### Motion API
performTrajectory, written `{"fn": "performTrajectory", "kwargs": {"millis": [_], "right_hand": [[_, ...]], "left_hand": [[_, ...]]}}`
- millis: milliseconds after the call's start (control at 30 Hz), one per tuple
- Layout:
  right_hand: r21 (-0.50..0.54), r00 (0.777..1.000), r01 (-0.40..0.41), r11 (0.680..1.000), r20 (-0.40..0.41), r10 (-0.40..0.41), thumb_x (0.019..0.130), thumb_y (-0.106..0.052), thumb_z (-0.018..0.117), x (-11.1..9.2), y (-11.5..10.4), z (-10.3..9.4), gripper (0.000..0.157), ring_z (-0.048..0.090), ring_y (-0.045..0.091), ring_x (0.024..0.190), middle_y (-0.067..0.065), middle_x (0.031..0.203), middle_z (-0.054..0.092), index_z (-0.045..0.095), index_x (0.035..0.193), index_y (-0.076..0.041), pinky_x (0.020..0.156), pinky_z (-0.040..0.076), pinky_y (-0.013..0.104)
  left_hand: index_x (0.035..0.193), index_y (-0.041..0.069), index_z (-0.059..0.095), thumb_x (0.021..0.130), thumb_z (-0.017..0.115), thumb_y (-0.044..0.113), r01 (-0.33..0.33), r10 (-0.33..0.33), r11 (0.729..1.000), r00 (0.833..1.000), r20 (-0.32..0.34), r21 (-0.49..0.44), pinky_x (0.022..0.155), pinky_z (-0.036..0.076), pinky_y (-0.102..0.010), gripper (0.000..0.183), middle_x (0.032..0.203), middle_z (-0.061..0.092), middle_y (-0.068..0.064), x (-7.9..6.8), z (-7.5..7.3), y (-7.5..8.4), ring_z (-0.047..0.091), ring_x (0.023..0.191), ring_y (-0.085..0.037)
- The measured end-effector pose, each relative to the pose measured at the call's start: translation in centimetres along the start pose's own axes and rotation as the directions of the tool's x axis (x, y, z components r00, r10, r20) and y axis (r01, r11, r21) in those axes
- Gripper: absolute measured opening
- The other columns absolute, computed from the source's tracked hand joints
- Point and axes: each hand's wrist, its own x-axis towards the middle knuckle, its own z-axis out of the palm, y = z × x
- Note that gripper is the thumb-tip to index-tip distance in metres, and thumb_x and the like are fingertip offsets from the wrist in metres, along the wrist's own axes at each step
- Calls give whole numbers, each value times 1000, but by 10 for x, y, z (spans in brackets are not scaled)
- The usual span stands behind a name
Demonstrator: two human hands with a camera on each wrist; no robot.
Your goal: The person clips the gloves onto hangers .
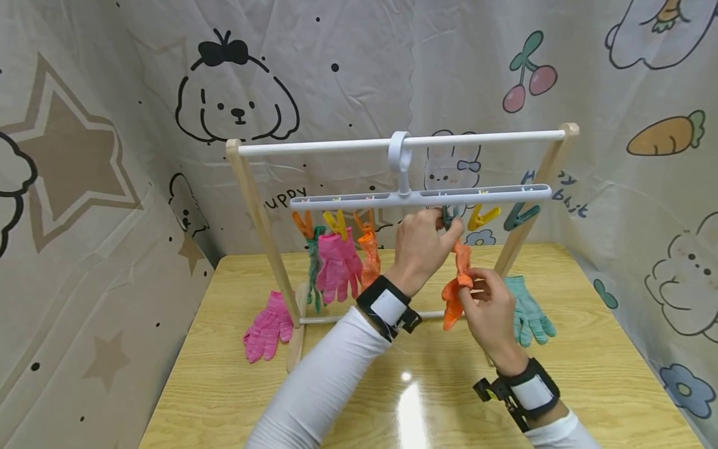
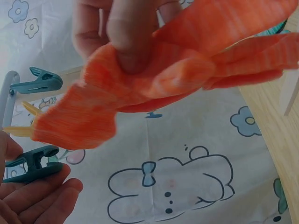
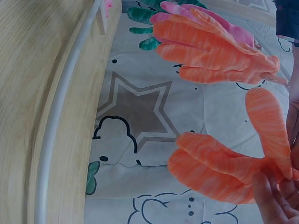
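While the left hand (image 1: 417, 248) pinches a teal clip (image 2: 33, 160) just below the hanger (image 1: 336, 201), the right hand (image 1: 490, 305), lower and to its right, grips an orange glove (image 1: 453, 293) between thumb and fingers. The orange glove's cuff points up toward the left hand; in the left wrist view, it lies near the teal clip, apart from it. Right of the left hand hang a yellow clip (image 1: 481, 218) and a second teal clip (image 1: 520, 217). Left of the left hand hang, outermost first, a green glove (image 1: 313, 268), a pink glove (image 1: 338, 265) and a second orange glove (image 1: 369, 254). On the tabletop (image 1: 224, 399), a mint glove (image 1: 529, 312) lies just right of the right hand; another pink glove (image 1: 269, 330) lies well left of the left hand.
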Motion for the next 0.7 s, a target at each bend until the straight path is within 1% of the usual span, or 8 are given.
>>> {"fn": "performTrajectory", "kwargs": {"millis": [167, 367, 500, 700], "right_hand": [[34, 999, 34, 999, -42, -32, 83, 13, 68, 4, -1, 0, 25, 59, -12, 82, 20, 96, 69, 68, 106, 6, 69, 50, 4], [33, 999, 43, 999, -26, -42, 85, 11, 69, 8, -4, 2, 22, 60, -12, 81, 19, 95, 69, 68, 107, 6, 68, 51, 5], [36, 999, 36, 999, -29, -35, 86, 11, 68, 11, -6, 3, 21, 60, -12, 83, 20, 96, 69, 68, 106, 7, 68, 51, 5], [27, 998, 41, 999, -39, -40, 84, 11, 68, 14, -8, 6, 24, 59, -13, 82, 19, 95, 70, 68, 107, 6, 69, 50, 4]], "left_hand": [[65, 13, 62, 94, 63, 28, 33, -33, 999, 999, 14, -31, 50, 34, -17, 32, 65, 69, 0, 1, -1, 1, 50, 54, -8], [65, 12, 61, 95, 63, 29, 36, -35, 999, 999, 20, -28, 51, 35, -18, 35, 64, 68, 0, 1, -2, 1, 52, 54, -10], [63, 13, 60, 95, 63, 29, 39, -39, 999, 999, 22, -34, 51, 33, -18, 36, 61, 66, 0, 1, -2, 1, 50, 53, -10], [62, 12, 60, 96, 63, 29, 41, -40, 998, 999, 25, -38, 49, 31, -18, 38, 58, 62, 0, 1, -2, -1, 46, 50, -9]]}}
